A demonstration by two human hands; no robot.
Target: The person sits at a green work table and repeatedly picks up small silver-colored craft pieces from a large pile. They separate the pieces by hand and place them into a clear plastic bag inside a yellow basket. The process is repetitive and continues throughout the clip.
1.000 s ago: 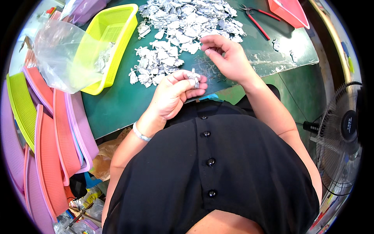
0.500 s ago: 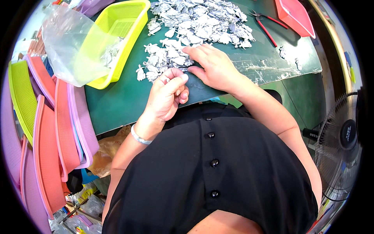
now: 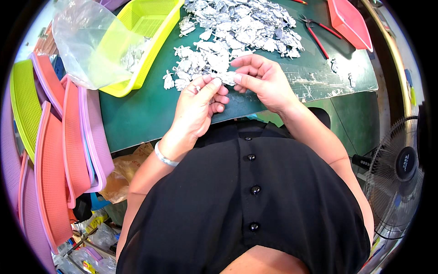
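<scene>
A small flat silver-grey metal piece (image 3: 226,77) spans the gap between my two hands, just over the near edge of the pile. My left hand (image 3: 198,102) is closed, with thumb and forefinger pinching at its left end and the other fingers curled under. On the other end, the thumb and fingers of my right hand (image 3: 267,82) grip the piece. Beyond them many similar silver-grey pieces (image 3: 246,27) lie heaped on the green tabletop (image 3: 132,123). Their fine shape is too small to make out.
A yellow-green basket (image 3: 141,75) with a clear plastic bag (image 3: 80,50) stands at the left. Red-handled pliers (image 3: 318,42) and a pink tray (image 3: 349,27) lie at the right. Stacked coloured baskets (image 3: 50,173) fill the left side; a fan (image 3: 397,171) stands at right.
My right hand has drawn back from the pile's near edge, and a silver piece now shows between both hands. My left hand stays pinched in nearly the same place.
</scene>
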